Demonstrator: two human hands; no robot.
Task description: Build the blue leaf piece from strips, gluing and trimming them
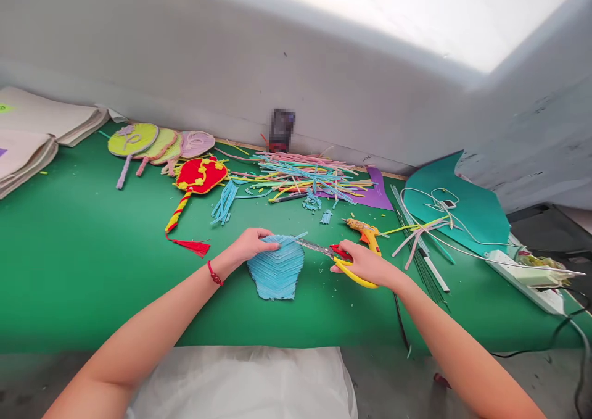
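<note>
My left hand [258, 244] grips the upper left edge of a light blue panel [277, 271] made of pipe cleaners laid side by side in a V pattern. From its top right a single blue strand sticks out. My right hand [363, 263] is closed round the red and yellow handles of a pair of scissors [342, 261]. Their blades [314, 245] point left and reach the panel's upper right edge, near that strand. Whether the blades touch the strand I cannot tell.
Behind lies a pile of coloured pipe cleaners [314, 175], with a yellow glue gun [365, 231] to its right. A red fan [202, 175] with a tassel lies left, near several pale fans [133, 139]. A power strip [525, 280] and cables occupy the right.
</note>
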